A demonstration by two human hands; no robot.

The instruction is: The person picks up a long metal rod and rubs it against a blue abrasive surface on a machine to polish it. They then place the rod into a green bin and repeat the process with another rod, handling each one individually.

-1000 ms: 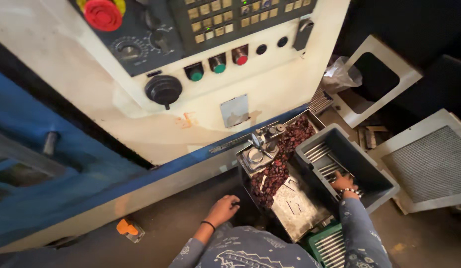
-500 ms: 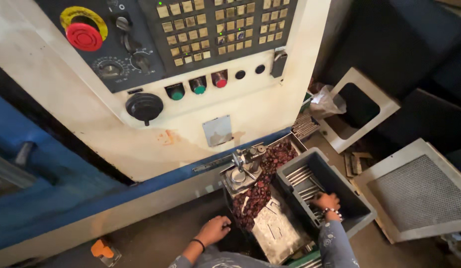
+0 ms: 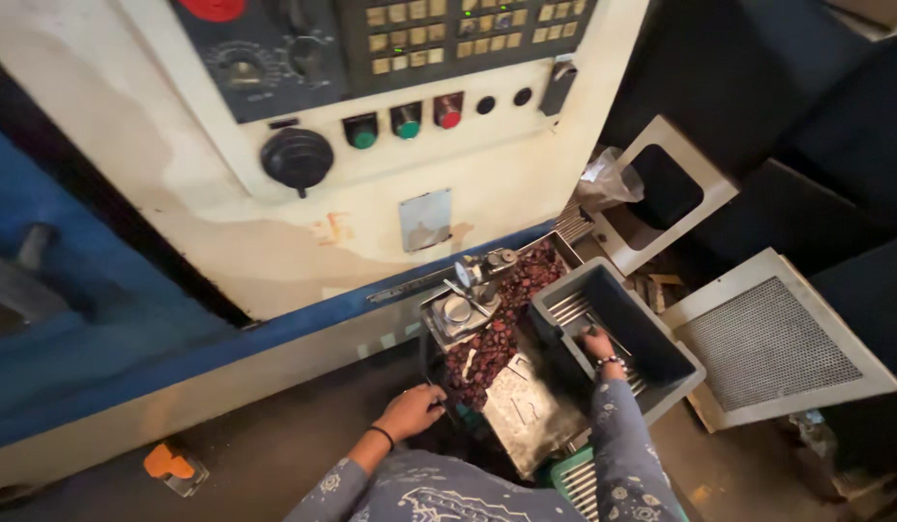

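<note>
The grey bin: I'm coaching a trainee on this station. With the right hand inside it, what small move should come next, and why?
Probably close the right hand on one metal rod and lift it. That hand sits inside the grey bin right by the rods, while the left hand rests at the tray of dark reddish parts.

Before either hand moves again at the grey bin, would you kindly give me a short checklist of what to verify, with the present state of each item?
1. Right hand inside the grey bin, among the metal rods: ok.
2. Right hand's grip on a rod: cannot tell.
3. Left hand at the edge of the tray of dark reddish parts: ok.
4. Left hand holding anything: cannot tell.
5. Both hands well below the control panel buttons: ok.
</note>
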